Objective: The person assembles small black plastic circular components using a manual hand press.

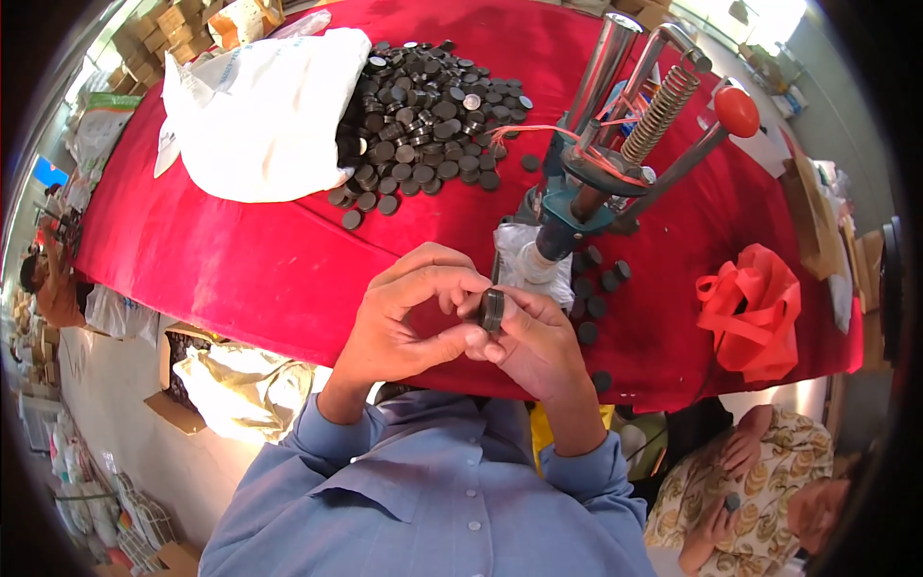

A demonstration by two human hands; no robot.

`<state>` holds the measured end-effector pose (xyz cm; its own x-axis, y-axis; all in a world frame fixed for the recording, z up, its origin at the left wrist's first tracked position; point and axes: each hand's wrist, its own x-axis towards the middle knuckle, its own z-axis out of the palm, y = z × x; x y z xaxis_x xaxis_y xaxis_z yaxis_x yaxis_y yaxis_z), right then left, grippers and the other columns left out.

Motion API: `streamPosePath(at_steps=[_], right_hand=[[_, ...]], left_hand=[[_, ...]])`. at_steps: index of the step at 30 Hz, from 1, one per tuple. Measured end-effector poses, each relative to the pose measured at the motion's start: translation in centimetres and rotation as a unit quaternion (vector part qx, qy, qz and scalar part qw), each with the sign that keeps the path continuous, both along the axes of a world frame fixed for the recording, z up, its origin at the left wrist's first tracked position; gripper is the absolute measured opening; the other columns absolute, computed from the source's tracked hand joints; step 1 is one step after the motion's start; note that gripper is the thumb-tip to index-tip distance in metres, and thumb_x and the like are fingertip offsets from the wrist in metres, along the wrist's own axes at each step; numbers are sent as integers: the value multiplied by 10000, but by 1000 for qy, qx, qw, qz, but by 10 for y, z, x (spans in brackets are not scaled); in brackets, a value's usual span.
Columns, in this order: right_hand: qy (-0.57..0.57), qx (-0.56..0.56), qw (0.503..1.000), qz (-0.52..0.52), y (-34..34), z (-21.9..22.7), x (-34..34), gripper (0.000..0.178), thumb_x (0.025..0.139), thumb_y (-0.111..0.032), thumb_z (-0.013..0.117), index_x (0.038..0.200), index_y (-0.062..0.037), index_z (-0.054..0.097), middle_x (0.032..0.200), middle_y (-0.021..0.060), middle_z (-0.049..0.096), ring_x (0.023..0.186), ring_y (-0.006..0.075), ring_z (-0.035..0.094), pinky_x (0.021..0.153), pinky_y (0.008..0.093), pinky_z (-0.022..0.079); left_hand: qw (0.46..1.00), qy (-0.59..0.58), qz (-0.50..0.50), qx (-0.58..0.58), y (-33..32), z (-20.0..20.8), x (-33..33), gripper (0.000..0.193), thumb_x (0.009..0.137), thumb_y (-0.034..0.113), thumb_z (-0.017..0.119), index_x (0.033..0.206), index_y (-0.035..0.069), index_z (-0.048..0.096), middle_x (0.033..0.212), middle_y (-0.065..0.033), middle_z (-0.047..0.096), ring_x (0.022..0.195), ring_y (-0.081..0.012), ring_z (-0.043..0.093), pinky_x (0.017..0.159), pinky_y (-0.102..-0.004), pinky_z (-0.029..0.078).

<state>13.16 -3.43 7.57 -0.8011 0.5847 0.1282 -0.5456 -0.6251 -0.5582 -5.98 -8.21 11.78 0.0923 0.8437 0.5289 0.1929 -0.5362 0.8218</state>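
Close in front of my chest, both hands meet around a small dark round disc (492,311) with a ridged rim, held on edge. My right hand (538,337) pinches it between thumb and fingers. The curled index finger and thumb of my left hand (409,313) close on its other side. Just beyond my fingers stands a green hand press (577,207) with a coil spring and a lever ending in a red ball knob (736,112). Clear plastic (527,260) covers its base. Several similar dark discs (596,306) lie right of the base.
A big heap of dark discs (433,125) spills from a white sack (260,115) on the red-covered table (250,260). A red cloth bag (755,313) lies at the right. Another person in a patterned shirt (760,481) sits at the lower right, holding a dark disc.
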Motion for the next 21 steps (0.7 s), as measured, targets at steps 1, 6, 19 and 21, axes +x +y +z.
streamPosePath(at_steps=[1, 6, 19, 21], right_hand=[[0, 0, 1000, -1, 0, 2, 2, 390, 1095, -283, 509, 1264, 58, 597, 1052, 105, 669, 836, 131, 591, 717, 255, 472], [-255, 311, 843, -356, -14, 8, -10, 242, 1061, -98, 519, 1263, 11, 597, 966, 62, 664, 768, 109, 613, 692, 266, 525], [-262, 228, 871, -348, -26, -4, 7, 329, 982, 0, 551, 1310, 21, 584, 1069, 99, 680, 888, 107, 682, 789, 257, 545], [-275, 231, 873, -329, -34, -8, 7, 344, 973, -17, 586, 1315, 20, 578, 1114, 107, 665, 947, 136, 669, 828, 273, 548]], left_hand=[[1000, 9, 5, 3, 1, -2, 0, 347, 795, 44, 822, 1124, 12, 716, 1054, -83, 647, 851, -143, 598, 744, -277, 501], [999, -27, 18, -36, 0, -17, 4, 332, 792, 27, 815, 1099, 6, 689, 1043, -85, 654, 859, -143, 604, 760, -279, 505], [987, -126, -17, -93, 1, -49, 16, 383, 793, -69, 767, 1152, -9, 647, 1101, -91, 631, 934, -149, 645, 851, -289, 547], [997, -34, 1, -65, 0, -52, 21, 391, 772, -71, 774, 1137, -4, 650, 1072, -97, 639, 913, -158, 651, 830, -287, 551]])
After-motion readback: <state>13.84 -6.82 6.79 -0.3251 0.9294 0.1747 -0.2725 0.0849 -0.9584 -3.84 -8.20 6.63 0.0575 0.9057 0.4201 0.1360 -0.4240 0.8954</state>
